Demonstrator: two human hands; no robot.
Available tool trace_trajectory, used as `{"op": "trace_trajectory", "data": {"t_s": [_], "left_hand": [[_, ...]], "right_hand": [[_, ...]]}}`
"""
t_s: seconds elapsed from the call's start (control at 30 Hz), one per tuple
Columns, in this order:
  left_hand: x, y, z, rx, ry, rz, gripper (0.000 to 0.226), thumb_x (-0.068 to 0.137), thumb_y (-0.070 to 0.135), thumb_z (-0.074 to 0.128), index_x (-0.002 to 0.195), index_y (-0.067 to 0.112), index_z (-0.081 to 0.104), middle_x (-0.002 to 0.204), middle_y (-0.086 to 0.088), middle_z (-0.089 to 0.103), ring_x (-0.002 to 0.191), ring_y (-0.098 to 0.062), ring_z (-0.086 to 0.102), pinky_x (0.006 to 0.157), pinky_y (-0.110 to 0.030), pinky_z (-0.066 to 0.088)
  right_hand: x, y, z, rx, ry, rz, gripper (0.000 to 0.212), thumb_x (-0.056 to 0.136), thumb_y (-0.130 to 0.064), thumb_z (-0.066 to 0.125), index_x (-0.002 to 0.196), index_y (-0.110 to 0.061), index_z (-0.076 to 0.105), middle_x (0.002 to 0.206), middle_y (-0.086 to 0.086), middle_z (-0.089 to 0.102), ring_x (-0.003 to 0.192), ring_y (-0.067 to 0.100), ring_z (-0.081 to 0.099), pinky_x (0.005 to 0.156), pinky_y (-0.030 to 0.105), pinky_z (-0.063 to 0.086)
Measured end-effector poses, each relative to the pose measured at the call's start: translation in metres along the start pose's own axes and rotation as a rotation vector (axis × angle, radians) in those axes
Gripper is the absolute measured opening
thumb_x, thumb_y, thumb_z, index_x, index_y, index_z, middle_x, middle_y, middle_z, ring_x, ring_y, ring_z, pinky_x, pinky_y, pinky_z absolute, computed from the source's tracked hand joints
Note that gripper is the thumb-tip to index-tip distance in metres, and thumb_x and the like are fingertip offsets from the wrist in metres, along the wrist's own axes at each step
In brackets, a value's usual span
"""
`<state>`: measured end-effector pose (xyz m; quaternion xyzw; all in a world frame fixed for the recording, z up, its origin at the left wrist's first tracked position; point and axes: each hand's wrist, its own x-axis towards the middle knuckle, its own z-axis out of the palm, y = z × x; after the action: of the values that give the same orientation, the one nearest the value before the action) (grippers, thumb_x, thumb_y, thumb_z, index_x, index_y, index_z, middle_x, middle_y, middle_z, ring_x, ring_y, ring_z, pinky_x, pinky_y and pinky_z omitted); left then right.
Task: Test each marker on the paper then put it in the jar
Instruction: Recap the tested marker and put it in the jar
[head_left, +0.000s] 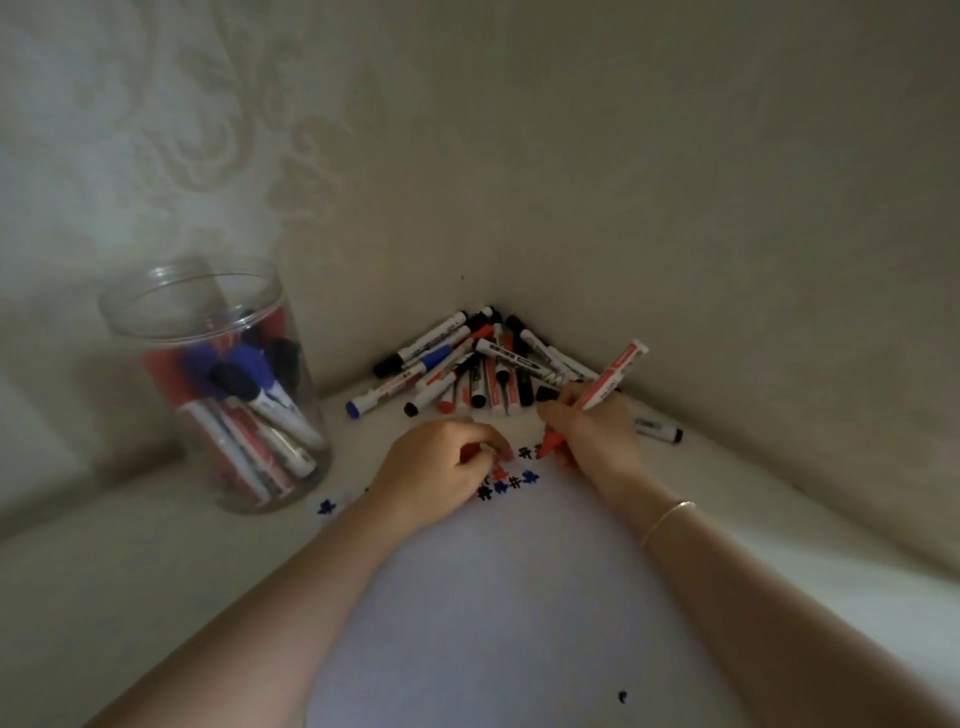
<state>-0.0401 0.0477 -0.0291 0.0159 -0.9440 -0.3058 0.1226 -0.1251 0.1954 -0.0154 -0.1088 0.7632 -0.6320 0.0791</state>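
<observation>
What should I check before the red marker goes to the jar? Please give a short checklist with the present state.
1. Right hand grip on red marker: ok.
2. Marker tip on paper: ok.
3. New red mark made: cannot tell, hidden by fingers.
4. Cap in left hand: cannot tell; something small and red is pinched.
5. Jar open with room on top: ok.
6. Pile of markers remaining: not ok, many untested.

Patterned wallpaper (218, 135) with pale scrolling motifs covers the wall to the left of the room corner (491, 291). A plain beige wall (727, 182) runs to the right of that corner. A light tabletop (104, 571) meets both walls beneath it. A thin bracelet (667, 519) circles one wrist.
</observation>
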Motion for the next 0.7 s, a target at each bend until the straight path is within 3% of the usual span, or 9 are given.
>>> {"op": "trace_trajectory", "data": {"t_s": [0.1, 0.23, 0.43, 0.7], "left_hand": [[-0.0004, -0.0032, -0.0005, 0.021, -0.011, 0.012, 0.030, 0.087, 0.013, 0.053, 0.092, 0.036, 0.071, 0.092, 0.013, 0.067, 0.079, -0.003, 0.059, 0.071, -0.028, 0.050], [-0.0002, -0.0048, 0.0011, 0.043, -0.011, -0.004, 0.026, 0.087, 0.017, 0.056, 0.091, 0.040, 0.069, 0.077, 0.010, 0.065, 0.066, -0.004, 0.055, 0.054, -0.020, 0.036], [0.0002, -0.0020, 0.0006, 0.037, -0.007, -0.023, 0.024, 0.087, 0.018, 0.058, 0.088, 0.040, 0.067, 0.063, 0.007, 0.062, 0.060, -0.010, 0.055, 0.052, -0.022, 0.038], [0.0007, -0.0029, 0.0003, 0.041, -0.017, -0.039, 0.023, 0.088, 0.020, 0.058, 0.089, 0.041, 0.067, 0.062, 0.008, 0.061, 0.058, -0.011, 0.056, 0.052, -0.022, 0.040]], "right_hand": [[0.0014, 0.0012, 0.0033, -0.094, 0.075, 0.005, 0.034, 0.081, -0.007, 0.063, 0.058, -0.014, 0.039, 0.052, 0.002, 0.043, 0.045, 0.012, 0.040, 0.037, 0.015, 0.034], [0.0014, 0.0009, 0.0024, -0.125, 0.092, 0.010, 0.038, 0.080, -0.005, 0.062, 0.058, -0.015, 0.033, 0.053, 0.000, 0.039, 0.045, 0.010, 0.037, 0.037, 0.014, 0.032], [0.0004, 0.0018, 0.0048, -0.192, 0.048, -0.023, 0.033, 0.079, -0.005, 0.061, 0.061, -0.014, 0.035, 0.056, 0.003, 0.040, 0.049, 0.013, 0.037, 0.044, 0.019, 0.034], [-0.0001, 0.0011, 0.0022, -0.178, 0.038, -0.037, 0.034, 0.079, -0.002, 0.059, 0.060, -0.014, 0.033, 0.056, 0.002, 0.037, 0.048, 0.012, 0.035, 0.038, 0.013, 0.032]]}}
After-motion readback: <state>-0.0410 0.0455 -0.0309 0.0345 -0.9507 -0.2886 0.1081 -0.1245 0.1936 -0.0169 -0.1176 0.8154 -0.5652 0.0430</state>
